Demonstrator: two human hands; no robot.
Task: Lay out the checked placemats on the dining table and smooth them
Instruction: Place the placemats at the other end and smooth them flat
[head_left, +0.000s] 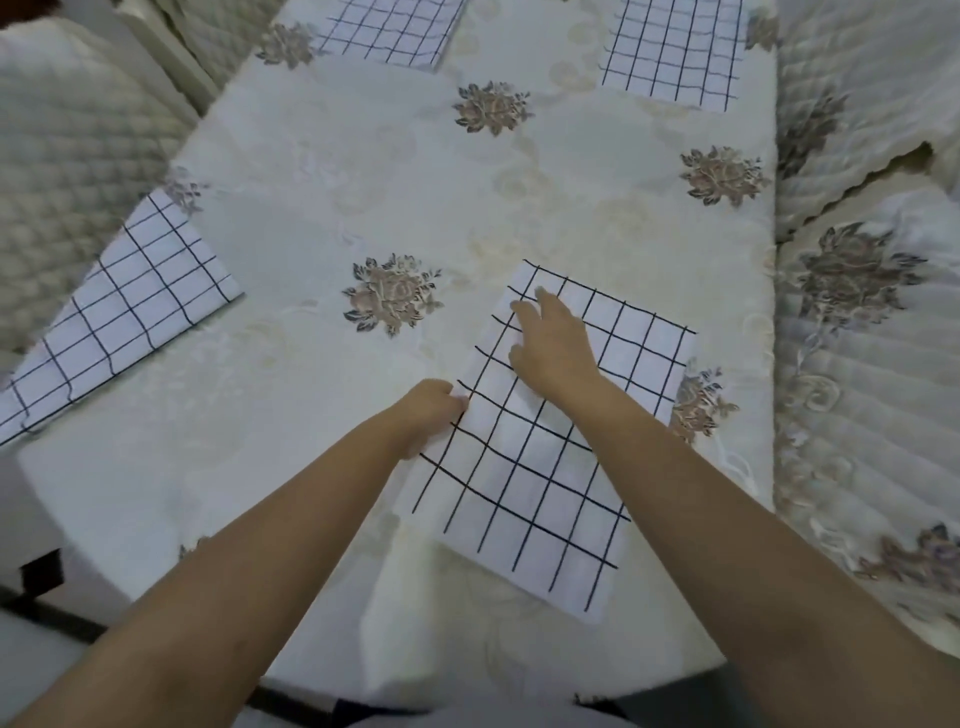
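Observation:
A white placemat with black checks (535, 483) lies flat on the dining table (322, 166), near its front right corner. My right hand (556, 348) rests on the mat's far half, fingers spread and reaching toward its far left corner. My left hand (431, 410) pinches the mat's left edge with curled fingers. Three more checked placemats lie on the table: one at the left edge (119, 312), one at the far middle (389, 28), one at the far right (675, 49).
The table wears a cream cloth with brown flower prints (392, 293). Quilted chair covers stand at the left (67, 156) and right (862, 78). A flowered cushioned seat (862, 364) adjoins the table's right side.

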